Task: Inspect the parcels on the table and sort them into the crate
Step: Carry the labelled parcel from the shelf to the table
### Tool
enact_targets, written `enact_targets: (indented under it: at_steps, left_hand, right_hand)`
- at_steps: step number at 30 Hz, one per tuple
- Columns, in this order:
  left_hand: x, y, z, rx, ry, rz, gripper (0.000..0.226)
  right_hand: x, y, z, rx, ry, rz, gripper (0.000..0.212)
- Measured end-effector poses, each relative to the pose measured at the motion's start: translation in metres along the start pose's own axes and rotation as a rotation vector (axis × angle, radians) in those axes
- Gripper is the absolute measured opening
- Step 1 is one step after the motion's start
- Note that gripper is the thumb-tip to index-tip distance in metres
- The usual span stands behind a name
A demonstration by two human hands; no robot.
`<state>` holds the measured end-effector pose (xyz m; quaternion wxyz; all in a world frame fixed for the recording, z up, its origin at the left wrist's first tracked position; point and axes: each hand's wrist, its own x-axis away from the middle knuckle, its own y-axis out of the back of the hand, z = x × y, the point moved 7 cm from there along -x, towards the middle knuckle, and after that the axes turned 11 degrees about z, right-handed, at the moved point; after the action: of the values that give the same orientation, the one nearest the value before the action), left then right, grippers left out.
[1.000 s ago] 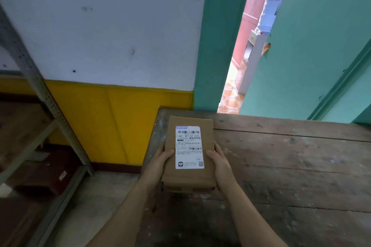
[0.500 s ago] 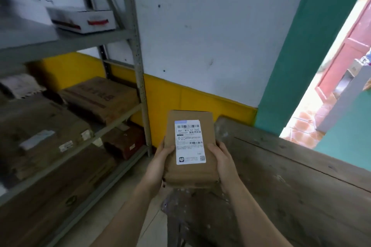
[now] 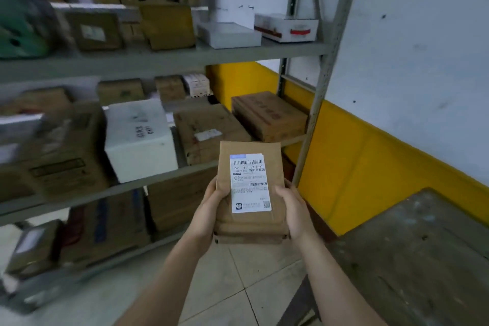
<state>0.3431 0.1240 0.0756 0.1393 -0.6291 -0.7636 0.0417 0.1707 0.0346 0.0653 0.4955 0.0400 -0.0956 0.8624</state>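
The flat brown cardboard parcel [image 3: 250, 193], bearing a white printed shipping label [image 3: 250, 183], was held in the air between both hands, off the worn grey wooden surface [image 3: 412, 259] at lower right and in front of the grey metal shelving rack [image 3: 164, 59]. The left hand [image 3: 209, 216] gripped its left edge, fingers curled beneath; the right hand [image 3: 295, 213] gripped the right edge likewise. The parcel's long axis ran away from the person, label uppermost and legible. Neither hand was nearer; the hold was symmetrical. No crate was in view, so its bearing from the parcel could not be established. Judged: inspection under way, placement pending.
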Motion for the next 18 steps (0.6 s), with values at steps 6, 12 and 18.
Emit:
enact_targets:
  at_steps: [6, 12, 18]
  left_hand:
    - [0.056, 0.093, -0.019, 0.026, -0.046, -0.166, 0.043]
    - [0.125, 0.188, -0.037, 0.067, -0.091, -0.307, 0.049]
    - [0.203, 0.276, -0.044, 0.092, -0.148, -0.467, 0.062]
  right_hand:
    - [-0.008, -0.112, 0.009, 0.022, 0.061, 0.193, 0.054]
    - [-0.003, -0.232, 0.003, 0.044, 0.052, 0.336, 0.043]
    - [0.009, -0.346, -0.014, 0.092, 0.042, 0.492, 0.034]
